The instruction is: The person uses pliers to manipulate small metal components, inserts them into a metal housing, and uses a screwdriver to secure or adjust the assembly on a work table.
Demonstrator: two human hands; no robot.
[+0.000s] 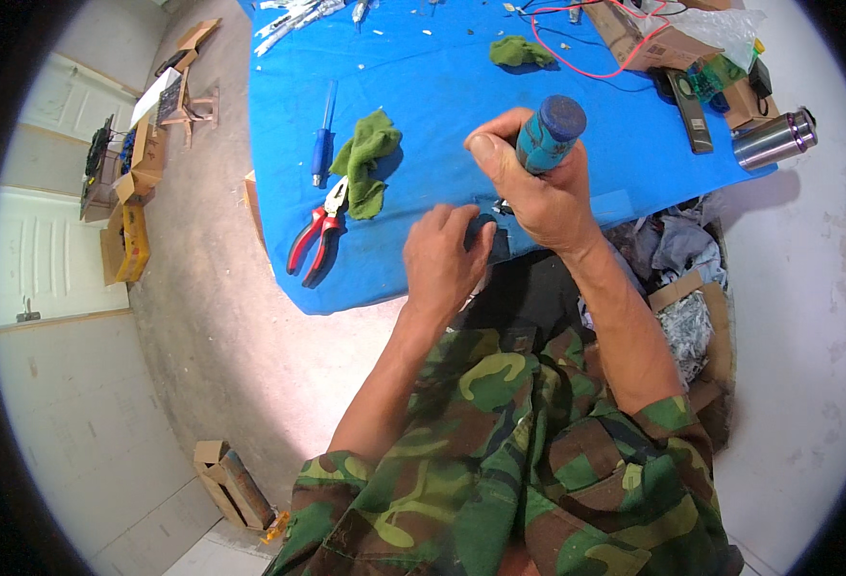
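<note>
My right hand (529, 187) is wrapped around the blue handle of a screwdriver (550, 132), held upright with its butt end toward the camera and its tip hidden below my fist. My left hand (442, 259) rests at the near edge of the blue-covered table (423, 86), fingers pressing on a small dark part (492, 235) that is mostly hidden. Both hands nearly touch over that part.
Red-handled pliers (313, 235), a green rag (365, 158) and a blue screwdriver (322, 144) lie left of my hands. Further back are another green rag (519, 51), red wire (577, 58), a cardboard box (649, 38), a black remote-like device (692, 110) and a steel flask (773, 139). Boxes line the floor at left.
</note>
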